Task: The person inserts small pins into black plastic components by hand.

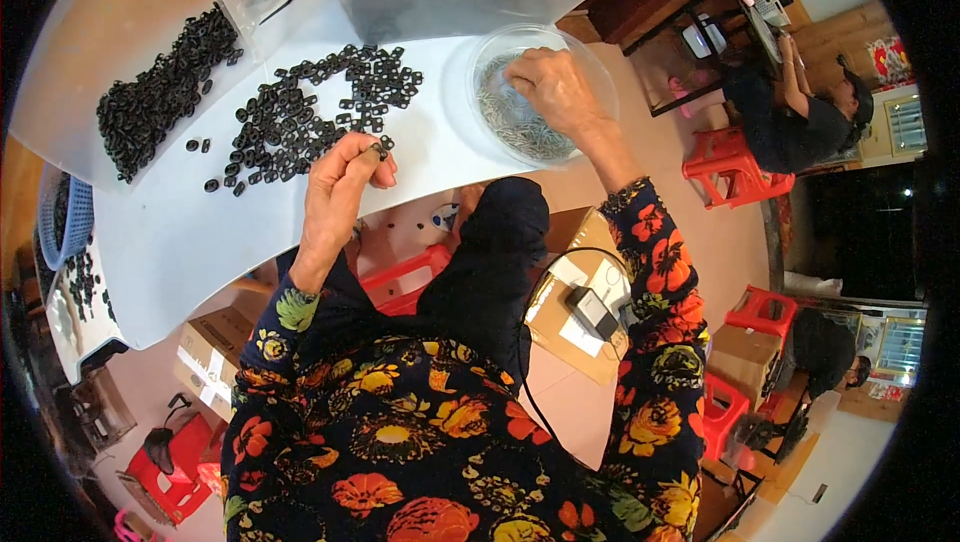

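My left hand [345, 182] is at the front edge of the white table [300, 197]. Its thumb and fingers pinch a small black two-holed plastic piece [387, 144]. Just beyond it lies a spread of loose black two-holed pieces [285, 127]. Over to the right, my right hand [558, 85] reaches into a round clear plastic bowl [598, 92]. Thin silvery metal pins [535, 137] cover the bowl's bottom. The fingers of that hand are bent together over the pins, and whatever they hold is hidden.
A clear bin [460, 7] of black pieces stands at the back. A tilted clear container [75, 72] with a heap of them is at left, near a blue basket [75, 217]. Cardboard box [570, 317] and cable are beside my lap. Two people sit at right, near red stools [725, 167].
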The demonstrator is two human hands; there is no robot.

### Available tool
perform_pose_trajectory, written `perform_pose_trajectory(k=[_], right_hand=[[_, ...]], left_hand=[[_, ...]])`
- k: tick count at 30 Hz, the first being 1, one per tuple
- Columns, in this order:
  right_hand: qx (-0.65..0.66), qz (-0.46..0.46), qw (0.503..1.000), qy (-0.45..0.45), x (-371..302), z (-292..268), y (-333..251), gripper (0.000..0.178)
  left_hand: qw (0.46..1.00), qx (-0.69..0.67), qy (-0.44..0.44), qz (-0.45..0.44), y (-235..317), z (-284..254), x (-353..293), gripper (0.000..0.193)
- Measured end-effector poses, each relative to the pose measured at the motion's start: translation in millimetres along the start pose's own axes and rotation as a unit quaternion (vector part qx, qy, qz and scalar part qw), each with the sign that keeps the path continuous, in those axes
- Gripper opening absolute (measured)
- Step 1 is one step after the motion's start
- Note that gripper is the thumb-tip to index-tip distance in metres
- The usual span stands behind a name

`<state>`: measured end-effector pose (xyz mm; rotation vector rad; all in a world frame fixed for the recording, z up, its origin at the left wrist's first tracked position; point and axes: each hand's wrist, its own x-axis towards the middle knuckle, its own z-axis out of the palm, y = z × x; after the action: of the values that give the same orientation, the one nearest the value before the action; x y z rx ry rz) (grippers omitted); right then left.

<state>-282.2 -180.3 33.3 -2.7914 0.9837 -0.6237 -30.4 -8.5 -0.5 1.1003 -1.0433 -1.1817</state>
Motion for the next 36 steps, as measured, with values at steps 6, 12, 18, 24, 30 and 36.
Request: perform_pose_trajectory(k=[6, 12, 18, 24, 30, 36], right_hand=[[-0.083, 0.005, 0.995, -0.058, 10.1, 2.7, -5.7, 0.007], [-0.085, 0.079, 0.992, -0.046, 15.1, 1.8, -11.5, 0.008], [0.071, 0.172, 0.983, 0.009, 23.6, -25.7, -64.9, 0.015], [0.416, 0.201, 0.887, 0.019, 10.9, 14.0, -134.2, 0.013], [0.537, 0.257, 0.803, 0.038, -9.4, 58.2, -141.4, 0.009], [0.582, 0.244, 0.775, 0.031, 3.3, 63.9, -138.1, 0.01]], left_hand=[[1.0, 0.019, -0.003, -0.004, 2.4, 0.4, -1.5, 0.015], [1.0, -0.013, 0.018, -0.012, 0.0, -1.5, -3.0, 0.016], [0.999, -0.046, 0.018, -0.017, -1.0, -4.9, -0.2, 0.014], [0.997, -0.072, 0.001, 0.006, 0.2, -12.0, -3.7, 0.015], [0.999, -0.038, 0.027, 0.014, 3.9, -6.7, -2.5, 0.014], [0.999, -0.016, 0.042, -0.003, 5.8, -10.9, -4.5, 0.013]])
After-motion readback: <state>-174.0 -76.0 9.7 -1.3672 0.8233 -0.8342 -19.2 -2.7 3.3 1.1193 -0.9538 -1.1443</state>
